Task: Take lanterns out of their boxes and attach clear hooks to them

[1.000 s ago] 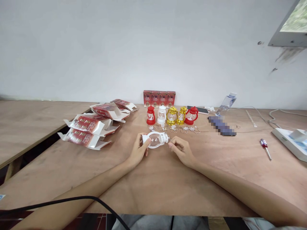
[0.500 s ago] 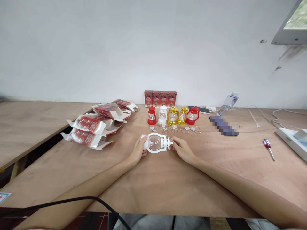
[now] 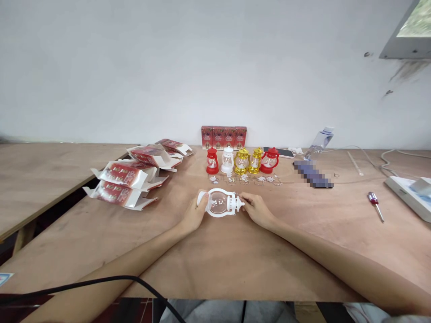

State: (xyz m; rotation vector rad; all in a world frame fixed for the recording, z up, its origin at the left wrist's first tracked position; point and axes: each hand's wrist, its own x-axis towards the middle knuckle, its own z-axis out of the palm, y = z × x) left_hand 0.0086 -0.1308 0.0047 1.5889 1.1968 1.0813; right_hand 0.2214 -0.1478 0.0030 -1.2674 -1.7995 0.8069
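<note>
A small white toy lantern point(image 3: 219, 202) with a clear globe lies sideways above the table, its white base to the left and pointed top to the right. My left hand point(image 3: 197, 210) is closed around the base. At the pointed top, my right hand point(image 3: 256, 209) has thumb and fingers pinched together; whatever is between the fingertips is too small to make out. Beyond the hands stand a red lantern point(image 3: 212, 161), another white lantern point(image 3: 227, 160), two gold ones and a second red lantern point(image 3: 270, 160). Thin bent wire pieces point(image 3: 245, 179) with small white parts lie in front of them.
Opened red-and-white boxes point(image 3: 124, 177) are piled on the left. Several closed red boxes point(image 3: 224, 138) stand against the wall. To the right are a phone point(image 3: 279, 153), a tilted bottle point(image 3: 319, 142), a dark pixelated object point(image 3: 313, 175), a screwdriver point(image 3: 375, 206) and a power strip point(image 3: 409, 197).
The white lantern has turned slightly in my hands, so its globe and base show at another angle. My left hand's fingers have shifted on the base. The whole view has moved a little.
</note>
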